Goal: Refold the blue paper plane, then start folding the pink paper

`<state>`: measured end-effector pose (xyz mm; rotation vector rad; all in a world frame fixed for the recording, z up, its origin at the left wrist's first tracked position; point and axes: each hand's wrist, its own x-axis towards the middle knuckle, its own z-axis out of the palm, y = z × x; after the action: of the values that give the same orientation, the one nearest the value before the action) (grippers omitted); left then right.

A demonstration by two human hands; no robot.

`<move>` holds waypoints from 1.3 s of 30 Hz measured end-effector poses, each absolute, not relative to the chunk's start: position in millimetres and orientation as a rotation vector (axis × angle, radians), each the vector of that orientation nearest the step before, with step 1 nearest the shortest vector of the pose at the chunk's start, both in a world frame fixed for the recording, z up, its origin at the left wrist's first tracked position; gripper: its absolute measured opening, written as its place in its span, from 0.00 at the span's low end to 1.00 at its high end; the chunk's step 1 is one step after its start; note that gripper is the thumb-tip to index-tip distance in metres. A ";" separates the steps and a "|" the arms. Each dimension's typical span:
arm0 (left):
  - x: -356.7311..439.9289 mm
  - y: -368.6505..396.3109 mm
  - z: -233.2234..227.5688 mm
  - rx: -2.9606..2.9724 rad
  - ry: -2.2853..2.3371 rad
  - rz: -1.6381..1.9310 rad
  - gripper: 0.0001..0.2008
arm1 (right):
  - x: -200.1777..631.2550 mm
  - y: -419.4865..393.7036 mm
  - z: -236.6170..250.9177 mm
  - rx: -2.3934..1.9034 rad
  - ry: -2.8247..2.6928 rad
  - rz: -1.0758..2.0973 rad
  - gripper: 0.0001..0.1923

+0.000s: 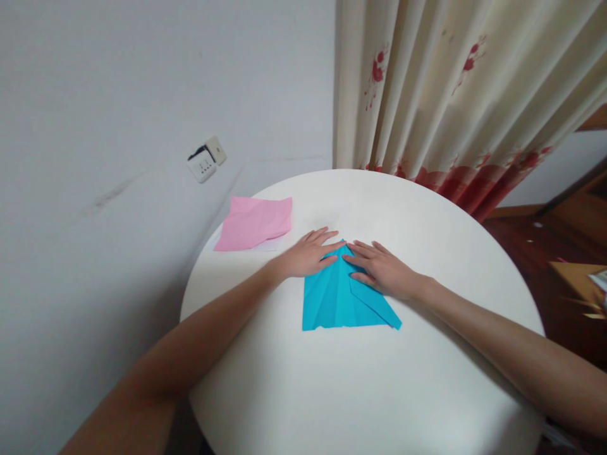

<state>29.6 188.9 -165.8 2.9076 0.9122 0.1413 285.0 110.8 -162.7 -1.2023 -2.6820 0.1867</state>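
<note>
A blue sheet of paper [336, 300], folded to a point at its far end, lies on the round white table [360, 385]. My left hand [308, 253] rests flat on the paper's upper left edge, fingers stretched toward the tip. My right hand [382, 268] lies flat on the upper right fold, fingertips near the tip. The two hands nearly meet at the point. Neither hand grips anything.
A pink sheet of paper [253, 221] lies on a white sheet at the table's far left edge. A wall with a socket [206, 159] stands to the left. A cream curtain with red flowers [455, 95] hangs behind. Wooden floor shows at the right.
</note>
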 end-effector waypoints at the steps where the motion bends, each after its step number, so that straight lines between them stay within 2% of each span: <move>1: 29.4 189.3 -165.8 2.900 0.917 0.132 0.27 | 285.0 110.9 -162.8 -1.200 -2.682 0.186 0.28; 8: 26.4 184.5 -159.3 2.894 0.790 0.103 0.25 | 283.6 109.6 -158.8 -1.210 -2.678 0.177 0.27; 15: 26.7 181.6 -158.8 2.925 0.784 0.096 0.25 | 285.9 108.7 -153.8 -1.040 -2.682 0.171 0.18; 26: 32.1 178.7 -152.9 2.908 0.573 0.210 0.19 | 286.0 113.2 -148.5 -0.863 -2.615 0.236 0.15; 33: 24.7 187.6 -162.7 2.865 0.849 0.060 0.28 | 289.5 113.2 -153.4 -0.906 -2.623 0.261 0.16; 39: 30.0 194.2 -168.7 2.855 0.950 0.143 0.28 | 290.9 116.1 -158.8 -0.945 -2.677 0.241 0.19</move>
<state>30.0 194.2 -168.7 2.8549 0.9499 0.1428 290.9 116.1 -158.8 -0.9450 -2.6765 0.2414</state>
